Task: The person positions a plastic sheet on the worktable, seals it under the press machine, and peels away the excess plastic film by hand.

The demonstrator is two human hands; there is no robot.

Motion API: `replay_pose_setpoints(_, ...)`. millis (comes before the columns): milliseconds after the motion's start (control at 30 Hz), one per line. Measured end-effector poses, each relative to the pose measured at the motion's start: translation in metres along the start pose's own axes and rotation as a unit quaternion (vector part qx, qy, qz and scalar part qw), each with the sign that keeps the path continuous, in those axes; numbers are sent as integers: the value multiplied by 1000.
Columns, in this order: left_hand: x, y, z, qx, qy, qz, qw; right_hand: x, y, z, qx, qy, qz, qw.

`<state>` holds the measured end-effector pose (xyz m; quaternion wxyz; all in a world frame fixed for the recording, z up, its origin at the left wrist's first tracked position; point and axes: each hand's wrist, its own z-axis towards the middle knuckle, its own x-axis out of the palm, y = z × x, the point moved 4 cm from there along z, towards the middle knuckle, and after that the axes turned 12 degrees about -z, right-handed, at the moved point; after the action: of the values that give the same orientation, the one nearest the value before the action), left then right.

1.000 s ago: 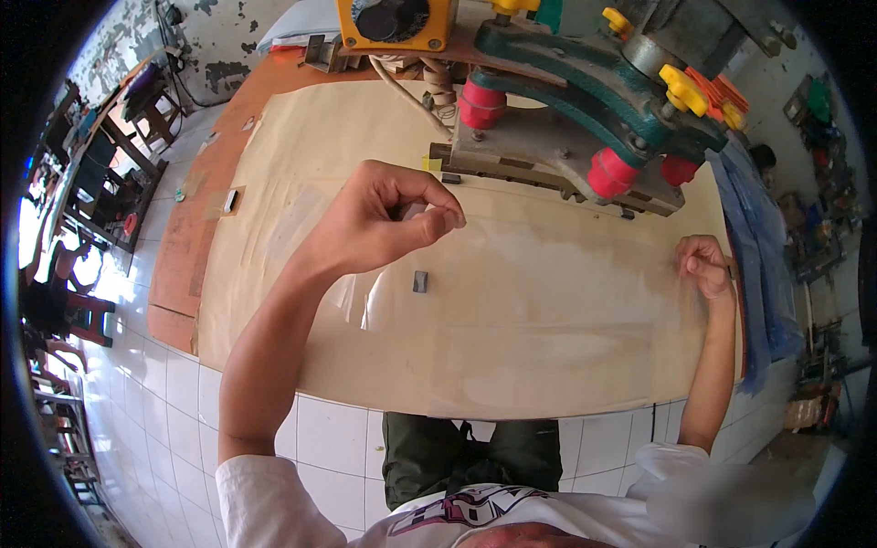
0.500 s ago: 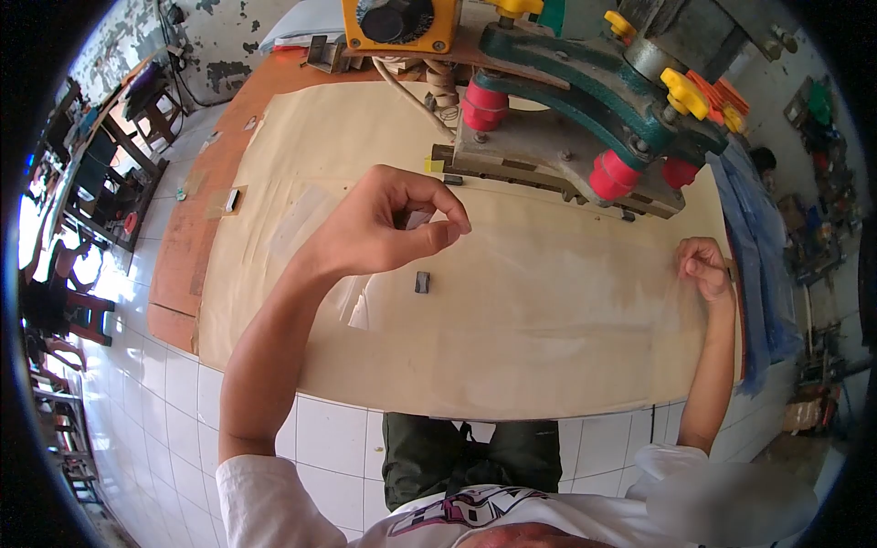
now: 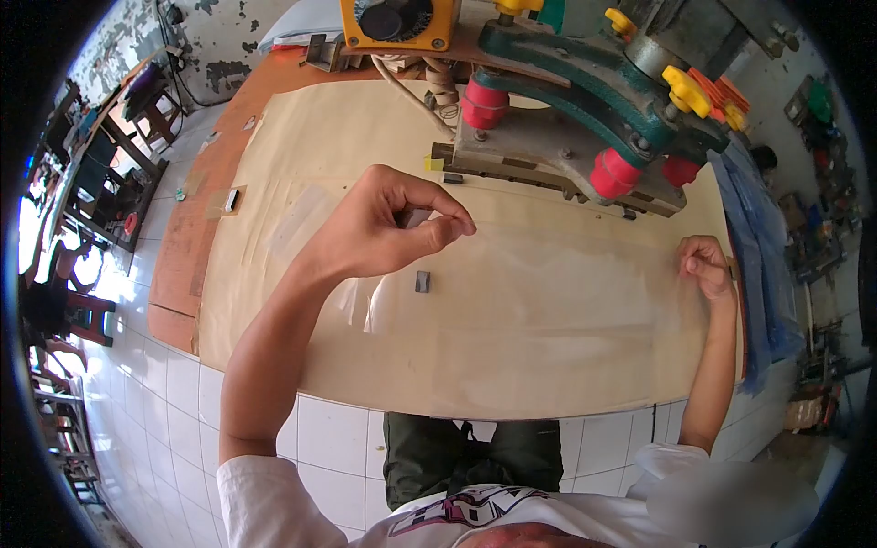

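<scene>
A clear plastic sheet (image 3: 557, 283) stretches over the tan-covered worktable, faint apart from its glare and soft edges. My left hand (image 3: 393, 224) is closed, thumb and forefinger pinching at the sheet's upper left part. Over at the table's right side, my right hand (image 3: 703, 265) is also closed, with curled fingers at the sheet's right edge. Just below my left hand is a small dark block (image 3: 422, 281) on the table surface. Beyond the sheet stands a heat-sealing press (image 3: 566, 155) with a metal head, red insulators and yellow knobs.
The tan table cover (image 3: 301, 110) lies over an orange-brown tabletop (image 3: 178, 283). A yellow control box (image 3: 397, 26) stands at the back. Blue plastic sheeting (image 3: 758, 265) hangs on the right. Another small block (image 3: 231, 200) is taped at the left.
My left hand has shifted very slightly right, and the glare on the plastic below it has changed shape. My right hand stays nearly where it was.
</scene>
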<state>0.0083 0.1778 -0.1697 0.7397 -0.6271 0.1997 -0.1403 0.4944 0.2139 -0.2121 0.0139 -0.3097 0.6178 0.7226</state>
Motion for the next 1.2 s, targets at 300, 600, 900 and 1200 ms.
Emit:
replay_pose_setpoints(300, 0, -5, -3, -15, 6, 32, 999, -2, -6, -1, -2, -5, 6, 1000)
replay_pose_setpoints(600, 1, 1, 0, -12, 8, -12, 1000, 0, -5, -1, 8, -3, 9, 1000)
replay_pose_setpoints(900, -1, 5, 0, -19, 3, -29, 999, 3, 2, 0, 4, 2, -4, 1000)
replay_pose_setpoints(1200, -1, 8, 5, -35, -92, 40, 994, 5, 2, 1, 49, -12, -25, 998)
